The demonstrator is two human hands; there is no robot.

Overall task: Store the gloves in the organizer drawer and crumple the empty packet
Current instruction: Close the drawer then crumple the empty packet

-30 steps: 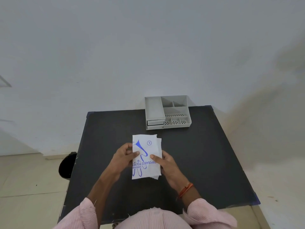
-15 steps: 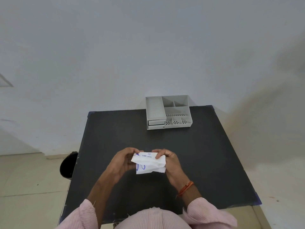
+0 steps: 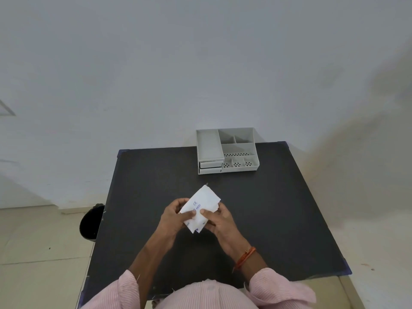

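A person in a pink striped shirt holds a white packet (image 3: 200, 208) printed in blue between both hands above a black table (image 3: 278, 208). The left hand (image 3: 172, 217) curls closed around the packet's left edge, thumb pressed on its printed face, while the right hand (image 3: 219, 221) clamps the packet's right side, thumb on top and fingers folded beneath. The packet is folded and creased, its upper end sticking out past the fingers and tilted away and to the right of the grip, its lower corner poking out below the two thumbs; it is clear of the tabletop. An orange band (image 3: 245, 258) circles the right wrist, just behind the gripping hand. Well beyond the grip, at the far edge of the table and slightly to the right, sits a grey organizer (image 3: 227, 150) with open compartments on its right and two shut drawers (image 3: 210, 167) stacked at its near left corner. Left of the hands, past the table's edge, a dark round bin (image 3: 90, 221) stands on the tiled floor. Whether gloves are inside the packet cannot be told.
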